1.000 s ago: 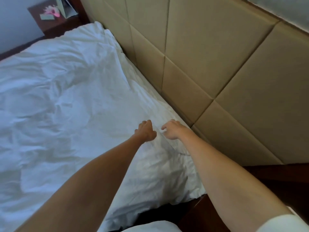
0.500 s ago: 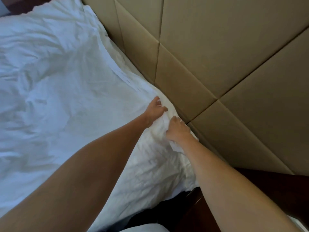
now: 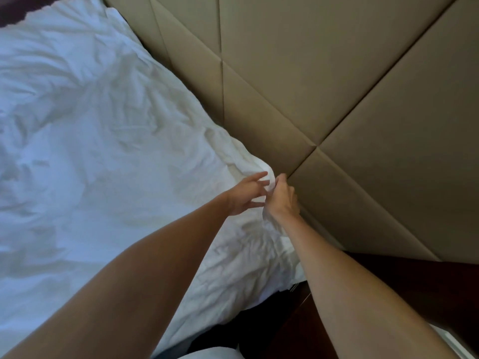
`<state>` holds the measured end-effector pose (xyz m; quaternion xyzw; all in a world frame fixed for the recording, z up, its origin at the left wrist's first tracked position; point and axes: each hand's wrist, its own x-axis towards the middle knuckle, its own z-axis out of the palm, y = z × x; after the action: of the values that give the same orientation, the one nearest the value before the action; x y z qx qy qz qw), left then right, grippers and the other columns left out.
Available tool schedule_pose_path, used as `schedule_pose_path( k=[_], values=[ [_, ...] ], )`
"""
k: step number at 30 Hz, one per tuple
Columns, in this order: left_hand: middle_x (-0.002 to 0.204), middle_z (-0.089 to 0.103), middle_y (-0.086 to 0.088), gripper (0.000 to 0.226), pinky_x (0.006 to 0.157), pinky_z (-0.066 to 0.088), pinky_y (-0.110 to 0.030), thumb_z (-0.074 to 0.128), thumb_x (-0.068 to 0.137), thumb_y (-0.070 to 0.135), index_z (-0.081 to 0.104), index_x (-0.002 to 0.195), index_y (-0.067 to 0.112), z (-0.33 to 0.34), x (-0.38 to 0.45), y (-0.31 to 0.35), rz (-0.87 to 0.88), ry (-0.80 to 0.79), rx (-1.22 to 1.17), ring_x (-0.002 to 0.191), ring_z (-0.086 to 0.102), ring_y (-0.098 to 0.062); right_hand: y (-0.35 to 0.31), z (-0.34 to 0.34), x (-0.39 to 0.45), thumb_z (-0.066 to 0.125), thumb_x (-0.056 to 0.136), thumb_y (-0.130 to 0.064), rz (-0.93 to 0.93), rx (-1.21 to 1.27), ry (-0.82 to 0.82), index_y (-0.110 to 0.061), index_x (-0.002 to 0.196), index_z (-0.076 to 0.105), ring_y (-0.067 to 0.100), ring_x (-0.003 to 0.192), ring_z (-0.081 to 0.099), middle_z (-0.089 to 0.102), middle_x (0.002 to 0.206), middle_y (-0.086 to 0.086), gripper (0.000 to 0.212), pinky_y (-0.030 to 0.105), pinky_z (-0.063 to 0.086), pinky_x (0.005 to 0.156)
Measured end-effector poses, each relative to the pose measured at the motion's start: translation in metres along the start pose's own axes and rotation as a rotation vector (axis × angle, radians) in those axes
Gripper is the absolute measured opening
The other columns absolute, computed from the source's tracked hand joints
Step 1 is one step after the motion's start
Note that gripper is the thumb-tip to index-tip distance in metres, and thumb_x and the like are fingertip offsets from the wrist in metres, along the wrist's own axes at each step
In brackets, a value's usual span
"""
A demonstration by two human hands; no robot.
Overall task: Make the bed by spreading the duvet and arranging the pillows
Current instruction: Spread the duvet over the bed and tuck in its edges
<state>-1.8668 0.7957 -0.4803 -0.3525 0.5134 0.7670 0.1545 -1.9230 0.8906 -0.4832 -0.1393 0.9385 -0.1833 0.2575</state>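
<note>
A white duvet point(image 3: 98, 141) lies crumpled over the bed, covering almost the whole left half of the view, its surface full of creases and shallow folds. Its upper edge runs diagonally along the foot of a padded beige headboard point(image 3: 350, 99), which is made of large panels divided by dark seams. Both of the person's bare forearms reach forward from the bottom of the view and meet at that edge, close to the point where four panels join.

The right hand point(image 3: 282, 200) is curled, its back toward the camera and its knuckles just beside the headboard. Its grip is clenched on a bunched fold of the duvet edge, and white fabric bulges out above the fingers. The left hand point(image 3: 246, 194) is just beside it, the two nearly touching. Its grip is released: the fingers point(image 3: 255, 177) are spread and stretched toward the same raised fold, with the fingertips at or on the cloth; whether they press it cannot be told.

Below the hands the near corner of the duvet droops over the side of the bed, more heavily wrinkled there. Dark reddish-brown wooden furniture point(image 3: 414, 286) sits at the lower right, under the headboard and next to the bed. No pillow can be made out in this view.
</note>
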Motion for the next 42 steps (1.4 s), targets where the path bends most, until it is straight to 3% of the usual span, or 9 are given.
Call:
schedule_pose_path(
  k=[5,9,12,15,19,28,33,37,42],
  values=[
    [0.15,0.042,0.003,0.061,0.113,0.034,-0.049,0.044,0.095,-0.002,0.035,0.148,0.026,0.015,0.001,-0.007,0.003,-0.099,-0.071,0.136,0.041,-0.024,0.02,0.002,-0.005,0.049,0.096,-0.014,-0.064,0.145,-0.077,-0.038,0.152,0.006,0.031,0.117,0.059,0.053,0.138,0.009,0.075,0.046,0.05,0.093],
    [0.149,0.043,-0.005,0.054,0.108,0.038,-0.035,0.047,0.093,0.002,0.043,0.145,0.013,0.032,-0.004,-0.051,-0.065,0.002,0.581,0.134,0.042,-0.023,0.064,0.0,-0.02,0.062,0.089,-0.009,-0.031,-0.018,-0.201,-0.025,0.152,0.023,0.03,0.131,0.045,0.04,0.147,0.01,0.076,0.042,0.044,0.1],
    [0.155,0.031,-0.003,0.058,0.115,0.016,-0.061,0.052,0.092,0.018,0.035,0.147,0.02,0.037,-0.008,-0.092,-0.082,0.064,1.222,0.146,0.022,-0.025,0.098,0.007,-0.027,0.063,0.088,-0.012,0.02,-0.127,-0.297,-0.018,0.147,0.035,0.03,0.13,0.044,0.038,0.146,0.009,0.066,0.041,0.047,0.101],
    [0.159,0.02,0.003,0.067,0.099,-0.008,-0.081,0.054,0.091,0.042,0.027,0.15,0.025,0.035,-0.013,-0.129,-0.153,0.018,1.501,0.15,-0.004,-0.026,0.125,0.02,-0.031,0.066,0.088,-0.019,0.042,-0.133,-0.386,-0.017,0.148,0.035,0.029,0.132,0.043,0.038,0.146,0.01,0.068,0.041,0.046,0.101],
    [0.163,-0.006,0.009,0.097,0.098,-0.008,-0.081,0.059,0.084,0.06,0.0,0.155,0.032,0.027,0.002,-0.18,-0.243,-0.062,1.547,0.148,-0.02,-0.023,0.161,0.047,-0.029,0.07,0.084,-0.022,0.054,-0.137,-0.419,-0.023,0.153,0.023,0.029,0.136,0.037,0.032,0.15,0.008,0.083,0.042,0.043,0.105],
    [0.16,-0.024,0.003,0.119,0.089,0.011,-0.087,0.077,0.073,0.05,-0.006,0.155,0.025,0.036,0.063,-0.251,-0.007,-0.038,1.863,0.148,-0.019,-0.021,0.229,0.126,0.031,0.087,0.064,-0.021,0.089,-0.004,-0.313,-0.024,0.153,0.008,0.026,0.146,0.019,0.006,0.159,0.004,0.119,0.045,0.032,0.115],
    [0.16,-0.025,0.0,0.118,0.088,0.012,-0.088,0.077,0.073,0.046,-0.006,0.155,0.026,0.028,0.073,-0.269,0.132,0.023,1.928,0.148,-0.018,-0.024,0.237,0.152,0.044,0.083,0.066,-0.027,0.113,0.231,-0.259,-0.026,0.117,0.029,0.027,0.116,0.052,0.046,0.123,0.004,0.075,0.038,0.045,0.09],
    [0.161,-0.018,-0.001,0.119,0.095,0.015,-0.084,0.072,0.072,0.059,-0.004,0.155,0.02,0.029,0.065,-0.27,0.153,-0.036,1.913,0.148,-0.017,-0.03,0.235,0.153,0.011,0.083,0.072,-0.037,0.152,0.176,-0.46,-0.015,0.145,0.031,0.027,0.129,0.048,0.047,0.14,0.008,0.092,0.033,0.041,0.1],
    [0.163,-0.011,0.005,0.122,0.112,0.021,-0.065,0.068,0.07,0.069,-0.007,0.155,0.023,0.058,0.009,-0.279,-0.027,-0.105,1.301,0.149,-0.009,-0.028,0.21,0.117,-0.049,0.068,0.085,-0.036,0.22,0.038,-0.636,-0.005,0.133,0.051,0.026,0.117,0.056,0.058,0.13,0.011,0.06,0.029,0.041,0.082]
  ],
)
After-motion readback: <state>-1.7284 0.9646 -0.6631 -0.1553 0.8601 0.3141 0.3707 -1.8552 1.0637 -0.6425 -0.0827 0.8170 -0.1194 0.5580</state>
